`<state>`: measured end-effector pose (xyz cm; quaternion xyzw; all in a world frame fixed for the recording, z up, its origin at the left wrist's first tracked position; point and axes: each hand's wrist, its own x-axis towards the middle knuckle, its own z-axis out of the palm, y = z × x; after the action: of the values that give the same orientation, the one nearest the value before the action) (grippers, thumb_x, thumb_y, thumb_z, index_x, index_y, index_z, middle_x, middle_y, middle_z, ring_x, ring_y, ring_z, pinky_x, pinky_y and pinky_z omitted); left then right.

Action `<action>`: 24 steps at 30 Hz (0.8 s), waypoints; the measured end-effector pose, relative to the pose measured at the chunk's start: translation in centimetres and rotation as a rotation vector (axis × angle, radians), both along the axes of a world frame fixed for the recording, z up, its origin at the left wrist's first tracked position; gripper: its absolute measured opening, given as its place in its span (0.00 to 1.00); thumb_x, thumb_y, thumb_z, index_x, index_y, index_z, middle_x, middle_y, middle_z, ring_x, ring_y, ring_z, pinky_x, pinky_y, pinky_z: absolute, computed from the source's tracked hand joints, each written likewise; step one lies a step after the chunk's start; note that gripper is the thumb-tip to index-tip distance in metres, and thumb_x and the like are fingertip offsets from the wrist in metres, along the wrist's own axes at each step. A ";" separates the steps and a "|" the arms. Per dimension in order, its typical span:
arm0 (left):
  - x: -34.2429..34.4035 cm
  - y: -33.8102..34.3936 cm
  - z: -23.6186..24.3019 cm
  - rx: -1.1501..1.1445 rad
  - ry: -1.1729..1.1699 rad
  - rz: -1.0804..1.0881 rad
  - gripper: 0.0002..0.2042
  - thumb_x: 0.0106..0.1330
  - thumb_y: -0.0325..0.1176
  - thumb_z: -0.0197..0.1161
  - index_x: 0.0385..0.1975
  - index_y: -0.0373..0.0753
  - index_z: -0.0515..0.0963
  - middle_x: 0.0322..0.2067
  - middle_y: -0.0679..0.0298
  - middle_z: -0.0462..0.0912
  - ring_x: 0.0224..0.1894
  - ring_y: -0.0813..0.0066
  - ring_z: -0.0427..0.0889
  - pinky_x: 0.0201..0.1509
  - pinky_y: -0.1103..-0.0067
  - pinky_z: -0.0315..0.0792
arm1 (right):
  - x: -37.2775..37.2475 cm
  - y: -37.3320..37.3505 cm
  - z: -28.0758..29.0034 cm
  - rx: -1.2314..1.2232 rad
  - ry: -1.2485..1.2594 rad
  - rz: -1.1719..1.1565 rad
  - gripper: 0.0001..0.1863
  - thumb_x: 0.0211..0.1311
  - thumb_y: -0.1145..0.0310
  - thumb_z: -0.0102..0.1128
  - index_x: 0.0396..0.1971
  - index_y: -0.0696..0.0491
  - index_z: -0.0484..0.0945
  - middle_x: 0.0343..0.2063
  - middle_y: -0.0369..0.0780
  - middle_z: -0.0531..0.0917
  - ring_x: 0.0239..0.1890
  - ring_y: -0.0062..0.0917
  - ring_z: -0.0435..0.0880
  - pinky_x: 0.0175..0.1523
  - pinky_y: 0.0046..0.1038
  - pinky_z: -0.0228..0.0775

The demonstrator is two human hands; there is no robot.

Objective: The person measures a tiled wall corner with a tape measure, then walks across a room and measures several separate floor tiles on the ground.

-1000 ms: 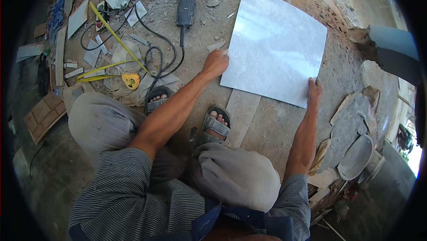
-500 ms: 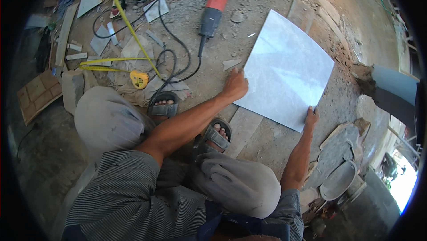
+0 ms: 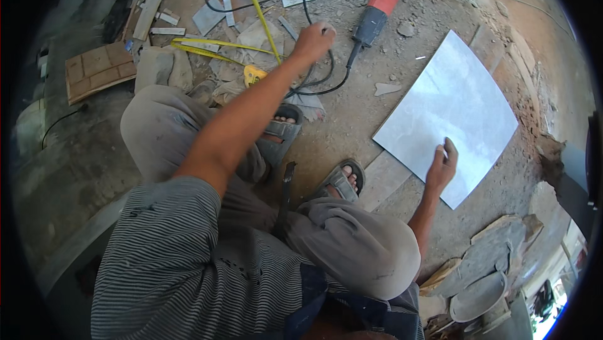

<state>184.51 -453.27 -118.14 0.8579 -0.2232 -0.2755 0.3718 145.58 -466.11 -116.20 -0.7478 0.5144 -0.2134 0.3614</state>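
My left hand (image 3: pixel 316 43) is raised over the debris, near the black cable and yellow tape measure strip; its fingers are curled together, and whether anything is inside is unclear. The yellow tape measure case (image 3: pixel 255 76) lies below it. My right hand (image 3: pixel 445 161) hovers over or rests lightly at the lower part of the glossy pale grey tile (image 3: pixel 465 101), thumb and fingers apart. The tile lies on a board (image 3: pixel 383 180) on the ground. A red and black angle grinder (image 3: pixel 374 15) with a cutting disc lies beyond my left hand, to the right.
Broken tile pieces (image 3: pixel 210 16), rubble and cords cover the ground ahead. A cardboard piece (image 3: pixel 98 70) is at left. A grey basin (image 3: pixel 477 296) and broken slabs (image 3: pixel 496 246) are at lower right, a pale curved object (image 3: pixel 571 164) at right edge. My knees and sandalled feet are below.
My left hand has let go of the tile and moved up and left toward the cable and tape. My right hand's grip has loosened. The view has turned, shifting the scene rightward.
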 end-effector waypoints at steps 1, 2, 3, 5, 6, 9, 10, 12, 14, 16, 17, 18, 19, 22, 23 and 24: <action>2.8 0.3 0.5 0.152 0.114 -0.134 0.08 0.59 0.35 0.54 0.30 0.37 0.75 0.25 0.58 0.79 0.28 0.69 0.78 0.33 0.76 0.71 | 1.4 1.7 0.1 0.034 -0.046 0.100 0.15 0.59 0.71 0.55 0.46 0.57 0.75 0.44 0.44 0.78 0.46 0.29 0.76 0.48 0.29 0.69; 4.9 1.1 1.3 0.162 0.097 -0.130 0.08 0.59 0.35 0.54 0.30 0.37 0.75 0.25 0.58 0.79 0.28 0.69 0.78 0.33 0.76 0.71 | 3.0 3.2 0.0 0.064 -0.100 0.197 0.15 0.59 0.71 0.55 0.46 0.57 0.75 0.43 0.44 0.78 0.45 0.30 0.77 0.47 0.28 0.69; 6.9 1.5 2.2 0.274 -0.178 -0.470 0.08 0.57 0.34 0.55 0.29 0.38 0.75 0.26 0.58 0.79 0.30 0.67 0.78 0.34 0.74 0.71 | 4.5 4.7 -0.1 0.093 -0.116 0.309 0.14 0.58 0.71 0.56 0.45 0.57 0.75 0.43 0.45 0.78 0.45 0.31 0.77 0.47 0.29 0.69; 9.0 2.1 3.5 0.382 -0.464 -0.816 0.07 0.55 0.34 0.56 0.29 0.38 0.75 0.27 0.58 0.80 0.31 0.65 0.78 0.35 0.73 0.71 | 6.9 7.3 0.3 0.152 -0.134 0.464 0.14 0.58 0.71 0.56 0.43 0.58 0.75 0.41 0.47 0.78 0.44 0.36 0.77 0.47 0.30 0.69; 9.7 2.5 4.0 0.423 -0.364 -1.024 0.07 0.53 0.34 0.56 0.29 0.40 0.76 0.29 0.58 0.80 0.33 0.62 0.78 0.36 0.70 0.71 | 8.0 8.5 0.4 0.187 -0.144 0.512 0.13 0.57 0.71 0.55 0.42 0.58 0.76 0.40 0.49 0.78 0.43 0.39 0.77 0.47 0.32 0.69; 9.3 3.6 5.1 0.626 -0.093 -1.397 0.08 0.51 0.34 0.57 0.29 0.41 0.76 0.29 0.58 0.80 0.35 0.57 0.78 0.37 0.67 0.70 | 9.7 10.6 0.5 0.209 -0.129 0.693 0.12 0.57 0.70 0.55 0.41 0.58 0.76 0.38 0.51 0.78 0.41 0.44 0.77 0.46 0.35 0.69; 9.8 4.4 5.4 0.645 -0.115 -1.387 0.08 0.51 0.34 0.57 0.29 0.41 0.76 0.29 0.58 0.80 0.35 0.57 0.78 0.37 0.67 0.70 | 10.2 10.7 0.8 0.199 -0.154 0.697 0.12 0.57 0.70 0.55 0.41 0.58 0.76 0.38 0.51 0.78 0.41 0.44 0.77 0.46 0.35 0.69; 11.3 6.4 5.1 0.981 -0.172 -1.277 0.14 0.53 0.37 0.57 0.39 0.41 0.75 0.31 0.56 0.80 0.34 0.58 0.78 0.37 0.69 0.71 | 10.0 11.0 1.7 0.183 -0.087 0.757 0.13 0.57 0.70 0.54 0.41 0.59 0.76 0.36 0.51 0.78 0.39 0.47 0.76 0.46 0.36 0.68; 13.8 9.3 4.6 0.842 -0.333 -1.016 0.19 0.55 0.40 0.57 0.46 0.42 0.72 0.34 0.52 0.79 0.35 0.59 0.79 0.38 0.69 0.71 | 9.0 10.8 1.6 0.225 -0.104 0.706 0.13 0.57 0.70 0.54 0.41 0.59 0.76 0.36 0.51 0.78 0.40 0.46 0.76 0.47 0.36 0.68; 15.1 9.1 4.5 0.661 -0.478 -0.770 0.24 0.57 0.44 0.58 0.53 0.42 0.68 0.36 0.49 0.79 0.35 0.59 0.79 0.39 0.70 0.72 | 7.5 10.3 1.0 0.256 -0.109 0.643 0.13 0.57 0.70 0.54 0.41 0.59 0.76 0.35 0.50 0.78 0.40 0.45 0.77 0.47 0.35 0.68; 15.0 8.4 4.4 0.650 -0.210 -0.654 0.29 0.57 0.49 0.57 0.57 0.43 0.63 0.38 0.45 0.78 0.36 0.59 0.79 0.39 0.70 0.72 | 6.5 10.0 0.7 0.271 -0.098 0.585 0.13 0.57 0.70 0.54 0.41 0.60 0.76 0.35 0.50 0.79 0.40 0.43 0.78 0.47 0.34 0.69; 15.1 7.2 4.0 0.627 0.053 -0.540 0.34 0.58 0.54 0.57 0.61 0.44 0.58 0.40 0.41 0.76 0.37 0.58 0.79 0.40 0.71 0.73 | 6.0 9.3 0.5 0.280 -0.089 0.522 0.13 0.57 0.71 0.54 0.41 0.60 0.76 0.36 0.49 0.79 0.40 0.42 0.78 0.47 0.33 0.69; 15.4 8.0 3.8 0.630 0.029 -0.528 0.34 0.58 0.54 0.57 0.61 0.44 0.58 0.40 0.41 0.76 0.37 0.58 0.79 0.40 0.71 0.73 | 6.1 9.4 0.5 0.269 -0.112 0.530 0.13 0.57 0.71 0.54 0.41 0.60 0.76 0.36 0.49 0.79 0.40 0.42 0.78 0.47 0.33 0.69; 16.3 9.0 1.9 0.613 0.115 -0.373 0.31 0.57 0.57 0.57 0.54 0.39 0.68 0.37 0.42 0.78 0.35 0.59 0.80 0.36 0.71 0.73 | 6.8 8.8 1.8 0.289 -0.106 0.488 0.13 0.58 0.72 0.53 0.42 0.60 0.76 0.36 0.48 0.79 0.39 0.37 0.80 0.45 0.31 0.70; 16.8 9.2 1.9 0.675 -0.129 -0.430 0.28 0.57 0.56 0.57 0.46 0.37 0.72 0.34 0.44 0.78 0.32 0.61 0.80 0.34 0.72 0.73 | 7.1 8.7 2.2 0.289 -0.115 0.477 0.14 0.58 0.72 0.53 0.42 0.60 0.76 0.36 0.48 0.80 0.38 0.35 0.80 0.45 0.30 0.71; 17.4 9.7 2.2 0.736 -0.377 -0.478 0.26 0.58 0.55 0.58 0.39 0.35 0.77 0.31 0.46 0.79 0.30 0.63 0.81 0.33 0.73 0.73 | 7.6 8.6 2.5 0.290 -0.129 0.469 0.14 0.58 0.72 0.53 0.43 0.60 0.76 0.36 0.47 0.80 0.38 0.34 0.80 0.44 0.29 0.71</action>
<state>201.95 -443.54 -115.96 0.8923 -0.3655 -0.2535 -0.0775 153.15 -457.53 -113.66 -0.7718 0.3284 -0.0950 0.5361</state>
